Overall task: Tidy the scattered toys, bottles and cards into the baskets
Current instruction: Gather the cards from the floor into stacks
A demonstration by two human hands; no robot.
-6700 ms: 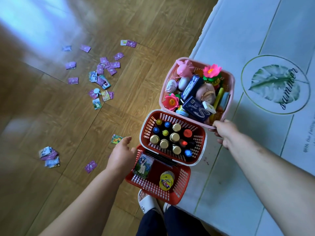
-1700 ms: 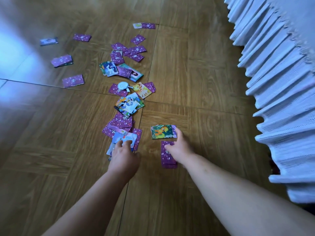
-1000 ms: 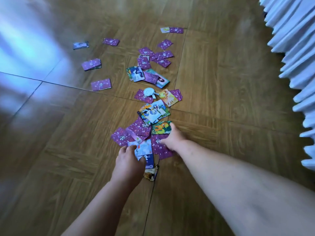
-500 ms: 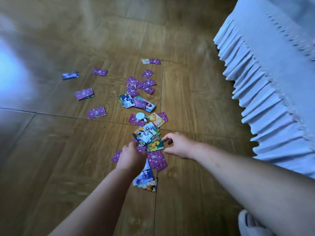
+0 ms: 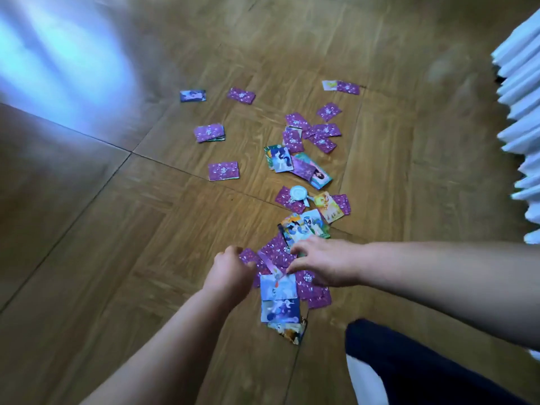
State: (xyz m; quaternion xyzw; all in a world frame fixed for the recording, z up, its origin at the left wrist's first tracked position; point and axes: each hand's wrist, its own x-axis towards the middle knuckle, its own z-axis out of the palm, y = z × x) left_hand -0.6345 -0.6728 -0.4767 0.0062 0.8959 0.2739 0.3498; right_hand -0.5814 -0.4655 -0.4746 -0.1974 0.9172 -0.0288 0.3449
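Probably a home bedroom, wood-pattern floor, frilled white bed skirt, picture cards scattered about

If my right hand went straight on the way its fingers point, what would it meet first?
Likely the purple face-down cards just left of the right hand, then the left hand; its height above them is unclear.

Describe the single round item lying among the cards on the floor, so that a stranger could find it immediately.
On the wooden floor, a trail of cards runs away from the person. Past the picture cards just beyond the right hand, a small pale disc lies on a purple card. It is the only round, whitish thing there; all its neighbours are rectangular.
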